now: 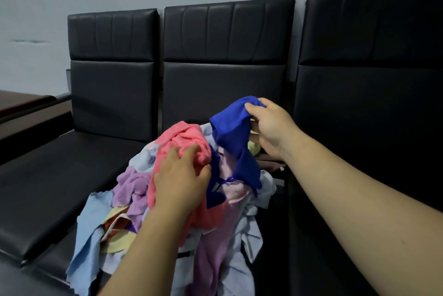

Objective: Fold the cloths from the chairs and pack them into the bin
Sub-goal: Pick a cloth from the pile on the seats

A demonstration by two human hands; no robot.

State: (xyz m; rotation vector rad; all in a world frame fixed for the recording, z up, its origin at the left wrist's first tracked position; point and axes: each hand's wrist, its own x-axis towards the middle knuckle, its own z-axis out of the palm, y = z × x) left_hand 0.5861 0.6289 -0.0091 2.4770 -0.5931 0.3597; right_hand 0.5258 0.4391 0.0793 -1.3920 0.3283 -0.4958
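Pile [134,183] unfolded, heaped on chair [72,175] seat; bin out of view. Right grip [271,128] pinching blue cloth [230,125] above heap; left grip [182,178] curled on pink cloth [182,137]. Folding, packing apparently all left.

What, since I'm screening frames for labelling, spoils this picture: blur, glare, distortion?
Head view: dim, even light, no harsh glare, only soft sheen on the black chairs; wide-angle tilts their edges at right; cloths slightly soft, yet the blue cloth and pink cloth stay distinct.

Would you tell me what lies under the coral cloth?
Lilac cloth and light blue cloth show beneath the coral cloth, which the left hand grips; whatever lies deeper is covered.
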